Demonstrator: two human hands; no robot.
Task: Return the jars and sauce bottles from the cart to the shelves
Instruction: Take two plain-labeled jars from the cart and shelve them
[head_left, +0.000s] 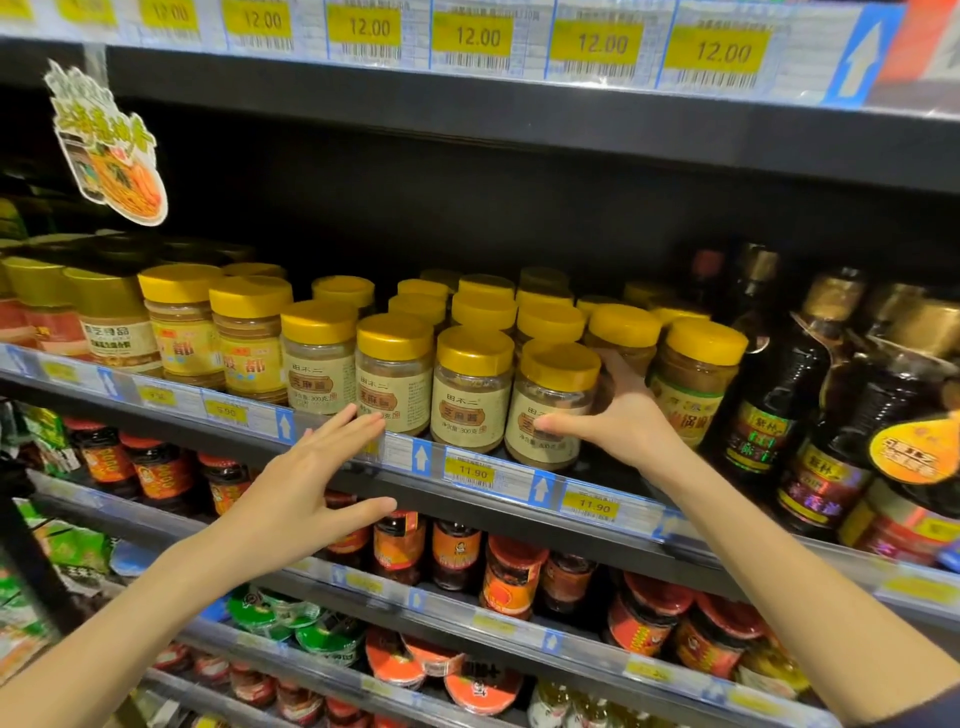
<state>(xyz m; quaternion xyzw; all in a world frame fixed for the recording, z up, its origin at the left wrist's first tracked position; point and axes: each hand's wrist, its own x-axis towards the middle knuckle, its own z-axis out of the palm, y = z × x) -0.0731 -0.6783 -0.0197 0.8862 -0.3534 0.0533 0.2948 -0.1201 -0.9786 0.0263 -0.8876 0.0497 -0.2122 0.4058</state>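
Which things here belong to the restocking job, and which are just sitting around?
In the job: right hand, gripping the gold-lidded jar at the shelf front; left hand, open, by the price rail.
Just there: neighbouring gold-lidded jars; dark sauce bottles; red-lidded jars below; noodle sign.

1 wide-angle head-worn view, near the shelf (467, 501), forward and slightly down.

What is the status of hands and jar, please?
Right hand grips gold-lidded jar at shelf front. Left hand open at shelf edge. Neighbour jars close both sides.
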